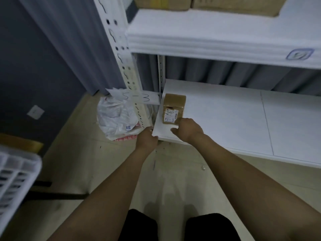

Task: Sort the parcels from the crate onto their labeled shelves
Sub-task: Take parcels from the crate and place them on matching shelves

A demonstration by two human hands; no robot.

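Your 5-3 box sits on the shelf by the 5-3 tag, your right grip loose and touching it, your left grip too hidden to tell, and the crate may hold more.

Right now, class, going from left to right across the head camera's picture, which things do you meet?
White crate → plastic bag → brown parcel → blue sticker.
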